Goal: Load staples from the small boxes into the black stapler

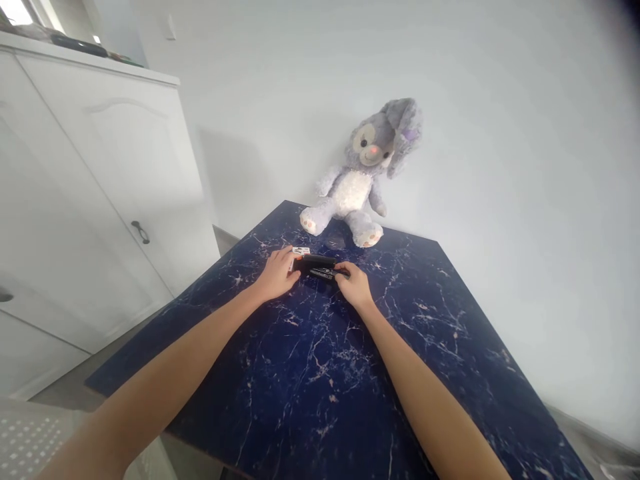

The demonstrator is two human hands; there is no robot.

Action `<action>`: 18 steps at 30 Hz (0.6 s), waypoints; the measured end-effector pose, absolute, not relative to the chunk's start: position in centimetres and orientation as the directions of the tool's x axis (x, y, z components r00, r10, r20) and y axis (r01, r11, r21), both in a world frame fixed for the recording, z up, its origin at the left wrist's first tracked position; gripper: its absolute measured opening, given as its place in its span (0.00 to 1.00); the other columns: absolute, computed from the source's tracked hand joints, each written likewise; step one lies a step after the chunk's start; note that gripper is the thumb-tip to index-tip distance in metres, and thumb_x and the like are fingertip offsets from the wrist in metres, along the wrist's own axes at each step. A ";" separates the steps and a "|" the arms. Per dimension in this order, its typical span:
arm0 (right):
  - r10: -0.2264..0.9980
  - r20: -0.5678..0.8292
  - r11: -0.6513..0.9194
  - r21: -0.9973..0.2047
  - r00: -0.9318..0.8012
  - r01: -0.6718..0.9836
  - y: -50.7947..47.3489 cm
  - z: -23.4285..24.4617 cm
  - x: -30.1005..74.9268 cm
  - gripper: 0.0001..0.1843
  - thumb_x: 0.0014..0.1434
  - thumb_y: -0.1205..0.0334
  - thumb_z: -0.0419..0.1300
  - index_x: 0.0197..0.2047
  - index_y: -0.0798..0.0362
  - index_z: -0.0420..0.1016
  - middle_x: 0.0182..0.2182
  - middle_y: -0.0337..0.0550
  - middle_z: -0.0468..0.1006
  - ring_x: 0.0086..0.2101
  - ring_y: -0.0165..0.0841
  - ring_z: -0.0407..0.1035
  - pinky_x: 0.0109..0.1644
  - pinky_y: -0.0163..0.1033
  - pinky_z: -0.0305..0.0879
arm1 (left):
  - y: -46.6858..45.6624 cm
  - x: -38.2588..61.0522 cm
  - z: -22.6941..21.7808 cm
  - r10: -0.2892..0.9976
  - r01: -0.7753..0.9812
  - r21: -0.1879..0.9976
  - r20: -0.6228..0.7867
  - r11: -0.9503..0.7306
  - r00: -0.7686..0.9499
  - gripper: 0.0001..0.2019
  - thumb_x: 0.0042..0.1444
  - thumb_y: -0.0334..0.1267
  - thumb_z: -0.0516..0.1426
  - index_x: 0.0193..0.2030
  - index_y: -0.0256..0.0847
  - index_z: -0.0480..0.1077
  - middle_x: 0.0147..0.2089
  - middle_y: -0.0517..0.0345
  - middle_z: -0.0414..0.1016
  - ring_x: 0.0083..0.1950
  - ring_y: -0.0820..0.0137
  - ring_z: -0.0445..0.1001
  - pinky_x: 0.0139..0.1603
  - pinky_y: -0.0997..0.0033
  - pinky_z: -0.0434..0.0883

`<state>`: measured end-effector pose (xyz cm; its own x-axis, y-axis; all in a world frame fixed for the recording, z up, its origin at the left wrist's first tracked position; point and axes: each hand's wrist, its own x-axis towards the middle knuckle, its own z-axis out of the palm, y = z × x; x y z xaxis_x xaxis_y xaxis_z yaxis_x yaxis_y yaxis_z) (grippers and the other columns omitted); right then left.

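Observation:
Both my arms reach forward over a dark blue marbled table [320, 373]. My left hand [277, 273] is closed on the left end of a small black case [316, 261] lying on the table, with a white card or label [300, 251] showing by its fingers. My right hand [354, 285] pinches the right end of a black pen-like object [325, 273] that lies along the front of the case. What exactly these black items are is too small to tell.
A grey and white plush rabbit [361, 175] sits at the table's far edge against the white wall. A white cabinet [90, 187] with a dark handle [141, 232] stands to the left. Floor shows between the cabinet and the table.

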<state>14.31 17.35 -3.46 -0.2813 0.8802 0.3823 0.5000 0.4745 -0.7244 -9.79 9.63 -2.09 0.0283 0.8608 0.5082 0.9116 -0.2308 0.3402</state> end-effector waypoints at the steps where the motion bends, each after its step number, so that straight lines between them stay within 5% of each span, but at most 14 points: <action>1: 0.884 0.387 0.468 -0.727 -0.263 0.503 17.4 -3.5 14.4 0.13 0.50 0.66 0.54 0.37 0.48 0.77 0.41 0.41 0.81 0.42 0.38 0.75 0.53 0.44 0.68 | 9.4 -9.6 -2.0 0.846 0.916 0.328 0.533 -0.230 0.022 0.20 0.60 0.37 0.56 0.59 0.40 0.70 0.68 0.45 0.64 0.68 0.51 0.61 0.67 0.47 0.62; 7: 0.833 0.436 0.551 -0.603 -0.340 0.577 16.8 -3.2 14.5 0.13 0.48 0.70 0.53 0.32 0.49 0.77 0.37 0.41 0.80 0.40 0.39 0.72 0.49 0.43 0.66 | 8.3 -8.9 -1.6 0.819 0.956 0.290 0.556 -0.029 -0.144 0.16 0.60 0.44 0.57 0.51 0.39 0.72 0.52 0.42 0.72 0.54 0.49 0.70 0.56 0.49 0.69; 11: 0.815 0.479 0.557 -0.495 -0.326 0.666 16.1 -3.0 14.2 0.11 0.50 0.71 0.55 0.33 0.49 0.76 0.37 0.44 0.79 0.40 0.40 0.69 0.47 0.42 0.64 | 8.2 -9.2 -1.6 0.849 0.958 0.283 0.514 -0.037 -0.119 0.14 0.57 0.43 0.59 0.48 0.41 0.73 0.49 0.44 0.72 0.51 0.51 0.72 0.53 0.52 0.71; 18: 0.831 0.507 0.490 -0.476 -0.228 0.730 15.8 -3.1 14.1 0.10 0.52 0.71 0.55 0.29 0.49 0.75 0.35 0.44 0.78 0.38 0.41 0.67 0.42 0.42 0.63 | 8.7 -10.6 -1.3 0.702 0.798 0.589 0.620 -0.123 -0.350 0.13 0.56 0.34 0.58 0.49 0.43 0.72 0.52 0.51 0.72 0.44 0.65 0.77 0.47 0.64 0.75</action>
